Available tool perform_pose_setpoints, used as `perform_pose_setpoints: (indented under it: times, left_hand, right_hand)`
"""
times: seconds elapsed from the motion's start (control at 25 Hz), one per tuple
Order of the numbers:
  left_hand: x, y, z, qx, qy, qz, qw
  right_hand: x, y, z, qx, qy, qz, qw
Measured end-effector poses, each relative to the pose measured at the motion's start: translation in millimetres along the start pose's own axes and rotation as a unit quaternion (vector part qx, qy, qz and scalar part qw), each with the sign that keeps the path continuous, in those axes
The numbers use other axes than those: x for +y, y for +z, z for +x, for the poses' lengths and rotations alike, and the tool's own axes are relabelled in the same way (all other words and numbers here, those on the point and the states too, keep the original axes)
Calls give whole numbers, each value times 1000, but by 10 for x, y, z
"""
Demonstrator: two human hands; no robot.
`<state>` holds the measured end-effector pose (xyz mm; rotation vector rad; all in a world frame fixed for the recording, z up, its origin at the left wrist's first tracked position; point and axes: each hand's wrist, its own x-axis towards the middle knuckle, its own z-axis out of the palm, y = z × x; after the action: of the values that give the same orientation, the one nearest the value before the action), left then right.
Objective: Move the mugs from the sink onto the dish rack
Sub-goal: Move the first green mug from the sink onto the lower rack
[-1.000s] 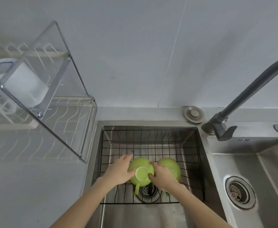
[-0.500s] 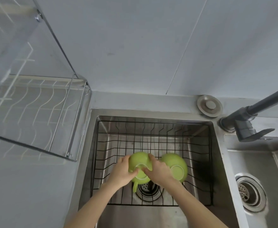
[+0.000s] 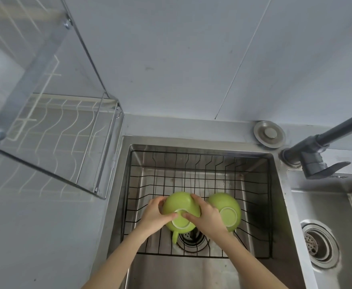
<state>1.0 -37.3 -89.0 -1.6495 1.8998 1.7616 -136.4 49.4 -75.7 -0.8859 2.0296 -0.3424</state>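
Note:
Two green mugs lie upside down in the black wire basket [image 3: 254, 197] inside the left sink [image 3: 279, 205]. My left hand [image 3: 154, 213] and my right hand [image 3: 206, 215] both clasp the left green mug [image 3: 178, 203] from either side, thumbs meeting on its pale base ring; its handle points toward me. The right green mug [image 3: 229, 211] sits beside it, touching the back of my right hand. The dish rack [image 3: 71, 130], metal-framed with white wire, stands on the counter at the left.
A dark grey faucet [image 3: 316, 147] reaches in from the right rim. A round metal cap [image 3: 269, 133] sits behind the sink. A second basin with a strainer drain [image 3: 318, 245] lies at the right. The grey wall stands close behind.
Both hands have closed more firmly round the left mug, which has tipped slightly. The view has moved down and closer to the sink, so the rack's upper shelf has slid out of sight.

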Motion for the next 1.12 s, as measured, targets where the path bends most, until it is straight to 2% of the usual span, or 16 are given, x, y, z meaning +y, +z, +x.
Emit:
perform_pose_setpoints:
  times: [0.24,0.52,0.84,1.12]
  left_hand:
    - [173,-65,-240,8,29,-17,999]
    - [405,-216,-868,62,90,-23,994]
    - [176,-562,-1658,88,140,-61,984]
    - [-263,-1096,-2190,101,151,-52,982]
  right_hand:
    - [-77,-186,-293,39,-37,33,998]
    - [-318,-338,-835,91,-81,67,990]
    - [-749,-191,-1517,121,-136,52,982]
    - [-1200,349,-1878,119,-162,96,975]
